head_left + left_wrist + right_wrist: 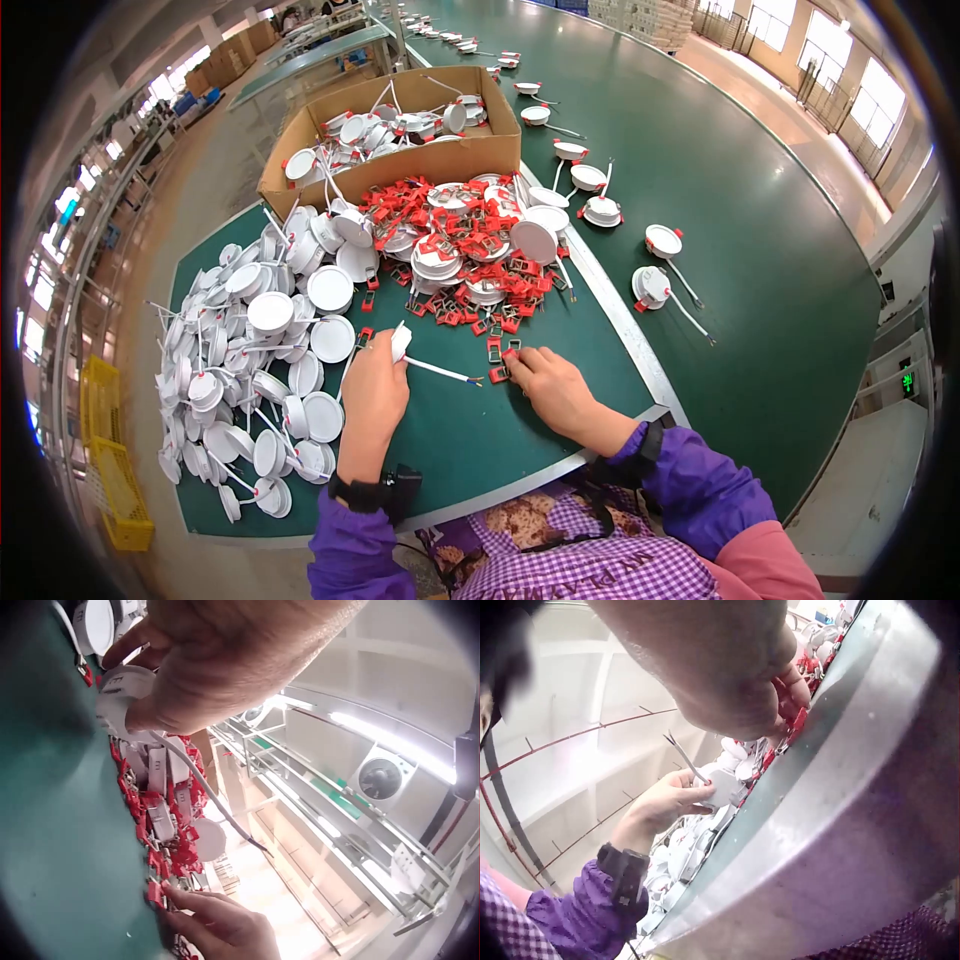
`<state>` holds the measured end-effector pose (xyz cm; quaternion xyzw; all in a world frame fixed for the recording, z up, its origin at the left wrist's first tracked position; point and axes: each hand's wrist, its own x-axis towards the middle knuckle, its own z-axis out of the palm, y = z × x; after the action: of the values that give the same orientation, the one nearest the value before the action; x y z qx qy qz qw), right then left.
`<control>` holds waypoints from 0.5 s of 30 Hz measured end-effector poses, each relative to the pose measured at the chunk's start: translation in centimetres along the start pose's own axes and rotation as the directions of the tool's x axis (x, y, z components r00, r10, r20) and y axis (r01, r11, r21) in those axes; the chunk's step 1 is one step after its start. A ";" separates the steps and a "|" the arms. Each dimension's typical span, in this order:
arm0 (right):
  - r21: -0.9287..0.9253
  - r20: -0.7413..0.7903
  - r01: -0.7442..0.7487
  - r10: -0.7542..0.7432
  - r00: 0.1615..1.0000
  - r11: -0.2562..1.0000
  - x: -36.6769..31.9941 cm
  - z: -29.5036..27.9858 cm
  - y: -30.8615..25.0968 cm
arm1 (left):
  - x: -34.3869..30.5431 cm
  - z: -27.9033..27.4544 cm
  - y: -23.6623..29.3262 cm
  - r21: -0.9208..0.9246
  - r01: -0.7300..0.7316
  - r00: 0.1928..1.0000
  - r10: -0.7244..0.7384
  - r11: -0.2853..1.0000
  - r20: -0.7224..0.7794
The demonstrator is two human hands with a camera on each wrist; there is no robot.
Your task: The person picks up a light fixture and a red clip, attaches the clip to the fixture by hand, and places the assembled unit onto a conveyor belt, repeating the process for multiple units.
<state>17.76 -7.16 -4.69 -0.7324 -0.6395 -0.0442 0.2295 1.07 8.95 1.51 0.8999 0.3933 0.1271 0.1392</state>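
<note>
Purple sleeves (700,490) and a checked apron (580,560) sit at the bottom edge of the head view, against the green table (450,440). To the right of it runs a wide green belt (760,200) with single lamps spaced along it. At the far end of the table stands a cardboard box (440,160) full of white lamps. A big heap of lamps (260,340) covers the table's left side, and a pile of red clips (470,260) lies just before the box, mixed with more lamps. Left hand (372,395) grips one lamp (400,342) between thumb and fingers, just above the table near the heap. Its wire (445,372) trails right towards the other hand. Right hand (550,385) rests on the table at the near edge of the pile, its curled fingertips pinching a clip (498,374).
</note>
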 end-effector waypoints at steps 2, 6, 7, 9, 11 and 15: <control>0.037 -0.010 0.031 -0.030 0.999 0.999 0.1 -0.2 0.1 | -1.3 -1.4 0.6 -0.272 0.125 0.992 -0.121 0.954 0.031; 0.235 0.027 0.006 -0.012 1.000 0.972 0.3 -1.0 1.1 | -4.7 0.0 -0.8 -0.884 0.055 0.992 -0.129 0.464 -0.007; 0.318 0.000 -0.078 0.082 0.997 0.945 0.4 -1.3 1.0 | -5.5 -0.5 0.3 -0.941 0.131 0.984 -0.158 0.313 0.084; 0.461 -0.021 -0.206 0.243 0.970 0.863 0.6 -2.0 0.6 | -6.9 -0.2 1.1 -0.961 0.264 0.953 -0.173 0.078 0.248; 0.606 0.135 -0.374 0.373 0.918 0.703 0.8 -3.9 -0.5 | -7.8 0.5 1.9 -0.953 0.302 0.940 -0.168 0.001 0.297; 0.761 0.309 -0.494 0.434 0.846 0.421 0.3 -5.5 -1.9 | -9.0 2.1 3.5 -0.936 0.339 0.924 -0.153 -0.097 0.351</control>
<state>17.25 -8.90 0.86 -0.6884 -0.3648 0.3453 0.5233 -1.81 -0.38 -0.27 0.4379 0.3285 0.2832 0.7875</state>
